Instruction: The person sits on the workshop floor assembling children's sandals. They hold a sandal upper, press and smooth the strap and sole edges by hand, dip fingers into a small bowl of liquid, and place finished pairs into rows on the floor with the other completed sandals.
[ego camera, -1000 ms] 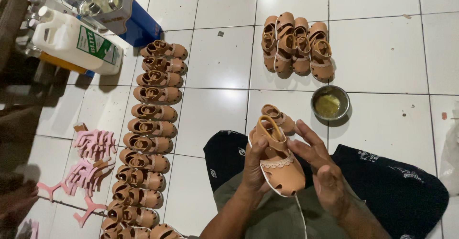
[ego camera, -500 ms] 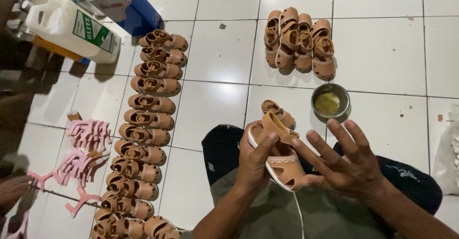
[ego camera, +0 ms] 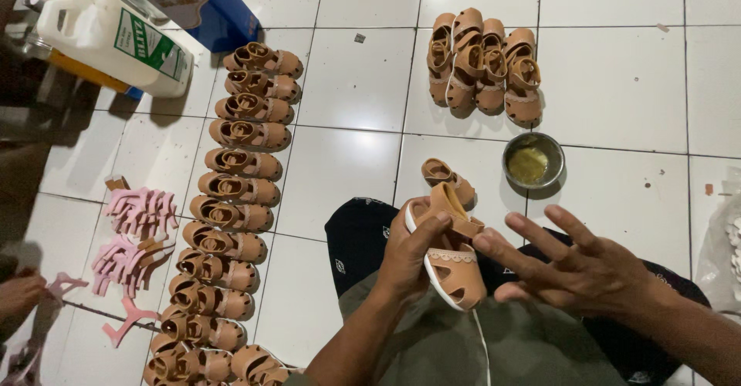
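1. The small tan leather sandal with a white sole edge (ego camera: 454,266) has a closed, perforated toe, a scalloped trim line and a loose strap standing up at the heel. It sits above the person's lap, toe pointing toward the camera.
2. The left hand (ego camera: 409,259) is wrapped around the sandal's side, thumb pressing on the strap, so it grips the shoe firmly.
3. The right hand (ego camera: 575,266) is spread flat with its fingers splayed, holding nothing; its fingertips (ego camera: 490,243) touch the sandal's upper.
4. A single matching tan sandal (ego camera: 446,177) lies on the floor just beyond the held one.
5. The floor is glossy white square tile (ego camera: 347,162) with dark grout lines, and it reflects a light.
6. A long column of about twelve tan sandal pairs (ego camera: 239,201) runs along the left.
7. A cluster of about seven tan sandals (ego camera: 485,66) stands at the top.
8. One small round metal bowl of yellowish paste (ego camera: 532,160) sits near the cluster.
9. Pink strap pieces (ego camera: 131,231) lie in two heaps at the left.
10. One white plastic jug (ego camera: 108,38) lies at the upper left.
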Tool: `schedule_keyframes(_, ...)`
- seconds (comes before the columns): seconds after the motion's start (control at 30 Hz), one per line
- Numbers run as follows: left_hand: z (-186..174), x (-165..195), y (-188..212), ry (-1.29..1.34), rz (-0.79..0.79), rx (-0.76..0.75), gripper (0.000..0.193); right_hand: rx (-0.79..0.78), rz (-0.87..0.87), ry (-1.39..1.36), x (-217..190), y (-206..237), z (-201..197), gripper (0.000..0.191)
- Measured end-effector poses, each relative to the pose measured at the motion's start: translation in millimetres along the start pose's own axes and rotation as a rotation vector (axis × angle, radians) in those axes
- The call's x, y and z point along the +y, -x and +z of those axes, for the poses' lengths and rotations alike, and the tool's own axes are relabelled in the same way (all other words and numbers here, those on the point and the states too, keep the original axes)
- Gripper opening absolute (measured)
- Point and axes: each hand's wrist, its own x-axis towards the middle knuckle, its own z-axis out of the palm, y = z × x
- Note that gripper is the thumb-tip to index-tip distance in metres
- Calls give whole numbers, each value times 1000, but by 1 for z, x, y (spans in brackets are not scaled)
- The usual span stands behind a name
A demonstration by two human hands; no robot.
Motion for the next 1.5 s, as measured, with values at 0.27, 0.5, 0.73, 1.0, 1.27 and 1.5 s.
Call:
schedule_keyframes(0.27,-6,-11,-4,255,-87,-132,51,124,231,-125,-17,4,11,67)
schedule_keyframes(0.5,-42,-28,-6,303,-12,-64,56,59,726,-269,8,36,63,56)
schedule_keyframes(0.73,-58,-34,-13,410,-87,-2,57,-343,956,-233,42,41,149,64)
schedule_keyframes(1.0,-61,-31,-28,523,-144,-25,73,-613,960,-206,71,11,179,70)
schedule_keyframes(1.27,-66,-26,-39,498,-60,29,62,-561,930,-192,73,16,185,62)
schedule_keyframes(1.5,-116,9,-123,293,84,336,39,-173,993,-421,39,-5,168,83)
